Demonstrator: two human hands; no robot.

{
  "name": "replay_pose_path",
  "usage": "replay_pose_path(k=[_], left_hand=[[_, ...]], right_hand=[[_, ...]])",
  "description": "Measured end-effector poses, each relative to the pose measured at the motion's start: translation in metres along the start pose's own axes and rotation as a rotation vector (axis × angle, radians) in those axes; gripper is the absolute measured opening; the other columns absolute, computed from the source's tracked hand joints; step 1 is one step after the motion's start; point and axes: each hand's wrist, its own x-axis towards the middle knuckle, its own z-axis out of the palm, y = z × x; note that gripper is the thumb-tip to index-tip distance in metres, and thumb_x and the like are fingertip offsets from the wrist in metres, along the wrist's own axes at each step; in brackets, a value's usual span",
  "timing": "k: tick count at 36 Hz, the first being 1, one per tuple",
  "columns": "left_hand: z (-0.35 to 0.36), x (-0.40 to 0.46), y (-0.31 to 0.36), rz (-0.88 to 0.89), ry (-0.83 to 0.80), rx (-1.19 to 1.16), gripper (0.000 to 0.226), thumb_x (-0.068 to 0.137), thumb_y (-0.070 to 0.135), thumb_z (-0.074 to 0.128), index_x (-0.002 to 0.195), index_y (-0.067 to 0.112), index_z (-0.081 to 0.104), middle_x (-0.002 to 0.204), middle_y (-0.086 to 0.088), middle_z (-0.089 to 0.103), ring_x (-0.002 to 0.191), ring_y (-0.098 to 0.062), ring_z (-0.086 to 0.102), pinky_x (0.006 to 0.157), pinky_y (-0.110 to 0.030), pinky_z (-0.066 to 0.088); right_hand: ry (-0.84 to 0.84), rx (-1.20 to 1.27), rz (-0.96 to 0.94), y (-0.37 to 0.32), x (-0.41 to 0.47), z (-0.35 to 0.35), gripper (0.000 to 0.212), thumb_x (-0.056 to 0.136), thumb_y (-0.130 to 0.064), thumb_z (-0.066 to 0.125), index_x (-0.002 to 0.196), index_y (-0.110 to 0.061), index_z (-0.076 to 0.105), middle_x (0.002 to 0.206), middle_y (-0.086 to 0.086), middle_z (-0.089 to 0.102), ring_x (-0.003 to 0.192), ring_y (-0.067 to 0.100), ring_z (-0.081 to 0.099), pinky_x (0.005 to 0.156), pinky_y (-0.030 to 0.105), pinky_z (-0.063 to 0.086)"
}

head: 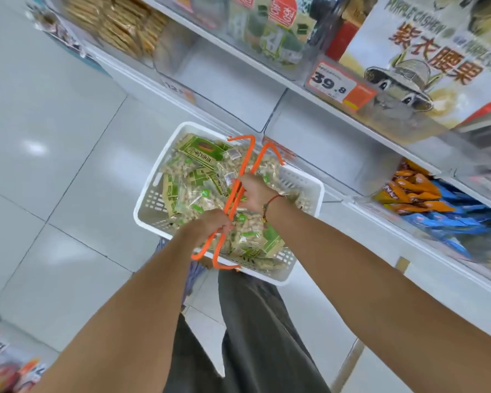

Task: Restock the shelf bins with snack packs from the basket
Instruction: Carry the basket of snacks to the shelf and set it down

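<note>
White floor tiles [54, 171] run under me along a shop aisle, with my dark trousers [255, 336] closest in view below my two bare forearms. My left hand [214, 224] is curled around the orange handles [238, 194] of a white plastic basket [153, 205], gripping them near their closer end. My right hand [253, 191], with a red cord bracelet [270, 205] at the wrist, grips the same pair of handles a little farther along, so both hands hold them pressed together above the load. Inside the basket lie the snack packs [193, 177], heaped almost to the rim: clear packets of pale nuts with green labels. Beyond the basket, white shelves [323, 103] climb to my right. On the lower shelf a clear bin [434, 205] holds orange and blue packets. Higher up, an orange and white price tag [338, 83] reads 39.8, just beside a large cashew package [425, 61] printed with a hatted squirrel. Farther left along the upper shelves sit green packets [270, 35] and stacked brown biscuits [116, 21], both blurred.
</note>
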Motion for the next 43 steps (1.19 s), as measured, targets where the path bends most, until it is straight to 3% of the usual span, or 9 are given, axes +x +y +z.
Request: replay_pose_path(k=[4, 8, 12, 15, 19, 22, 32, 37, 43], left_hand=[[-0.023, 0.014, 0.009, 0.000, -0.057, 0.058, 0.021, 0.081, -0.010, 0.042, 0.070, 0.006, 0.049, 0.121, -0.010, 0.062, 0.091, -0.014, 0.054, 0.067, -0.022, 0.042], [-0.041, 0.023, 0.010, 0.002, -0.148, 0.115, 0.017, 0.084, -0.007, 0.043, 0.075, 0.006, 0.045, 0.118, -0.012, 0.058, 0.109, -0.020, 0.054, 0.080, -0.027, 0.044], [-0.070, 0.036, 0.013, 0.013, -0.272, 0.231, 0.011, 0.082, -0.001, 0.047, 0.090, 0.005, 0.049, 0.113, -0.012, 0.057, 0.099, -0.022, 0.051, 0.093, -0.039, 0.045], [-0.086, 0.037, 0.012, 0.002, -0.337, 0.222, 0.009, 0.081, -0.001, 0.048, 0.076, 0.007, 0.048, 0.109, -0.009, 0.059, 0.091, -0.019, 0.052, 0.080, -0.032, 0.045], [-0.120, 0.037, 0.003, 0.025, -0.312, 0.097, 0.028, 0.065, 0.011, 0.063, 0.040, 0.018, 0.051, 0.058, 0.000, 0.054, 0.071, -0.021, 0.048, 0.064, -0.029, 0.038], [-0.153, 0.045, -0.016, 0.002, -0.286, 0.013, 0.017, 0.082, 0.010, 0.053, 0.066, 0.014, 0.049, 0.071, -0.003, 0.046, 0.066, -0.016, 0.039, 0.068, -0.029, 0.036], [-0.189, 0.117, -0.050, 0.013, -0.200, -0.015, 0.006, 0.082, 0.008, 0.051, 0.087, 0.012, 0.050, 0.104, -0.003, 0.058, 0.081, -0.014, 0.057, 0.083, -0.033, 0.043], [-0.179, 0.155, -0.049, 0.044, -0.202, 0.001, 0.005, 0.080, 0.010, 0.053, 0.078, 0.015, 0.052, 0.089, -0.003, 0.056, 0.079, -0.014, 0.055, 0.076, -0.031, 0.040], [-0.169, 0.199, -0.066, 0.093, -0.272, 0.024, 0.014, 0.056, 0.022, 0.059, 0.061, 0.016, 0.047, 0.068, -0.002, 0.050, 0.053, -0.009, 0.053, 0.066, -0.031, 0.040]], right_hand=[[0.025, 0.048, 0.018, -0.011, 0.009, 0.011, 0.017, 0.099, -0.009, 0.042, 0.084, -0.009, 0.050, 0.079, 0.004, 0.052, 0.079, 0.017, 0.054, 0.094, 0.045, 0.050], [0.090, 0.115, 0.023, -0.017, 0.010, 0.027, 0.011, 0.100, -0.014, 0.035, 0.109, -0.012, 0.041, 0.076, 0.003, 0.052, 0.062, 0.015, 0.051, 0.061, 0.031, 0.049], [0.129, 0.188, 0.005, -0.022, 0.010, 0.045, 0.007, 0.100, -0.017, 0.034, 0.101, -0.016, 0.041, 0.069, 0.002, 0.050, 0.058, 0.014, 0.049, 0.053, 0.026, 0.045], [0.085, 0.263, -0.044, -0.017, 0.010, 0.056, 0.026, 0.101, -0.016, 0.036, 0.076, -0.014, 0.046, 0.068, 0.003, 0.048, 0.060, 0.015, 0.048, 0.058, 0.028, 0.043], [0.213, 0.351, -0.114, -0.001, 0.013, 0.057, 0.019, 0.101, -0.010, 0.038, 0.091, -0.011, 0.054, 0.069, -0.002, 0.045, 0.042, 0.003, 0.047, 0.039, 0.020, 0.033], [0.310, 0.452, -0.144, 0.026, 0.016, 0.024, 0.027, 0.098, -0.006, 0.042, 0.072, -0.015, 0.041, 0.056, -0.002, 0.042, 0.032, 0.001, 0.037, 0.031, 0.013, 0.028], [0.242, 0.384, -0.116, 0.077, 0.058, -0.002, 0.003, 0.096, -0.014, 0.050, 0.093, -0.015, 0.050, 0.072, -0.001, 0.046, 0.063, 0.012, 0.045, 0.057, 0.024, 0.036], [0.290, 0.327, -0.155, 0.084, 0.103, -0.005, 0.018, 0.094, -0.008, 0.049, 0.078, -0.015, 0.051, 0.071, 0.002, 0.044, 0.062, 0.013, 0.044, 0.057, 0.027, 0.039], [0.335, 0.233, -0.235, 0.102, 0.150, -0.016, 0.014, 0.094, -0.005, 0.053, 0.107, -0.008, 0.054, 0.079, 0.004, 0.053, 0.068, 0.013, 0.054, 0.059, 0.027, 0.047]])
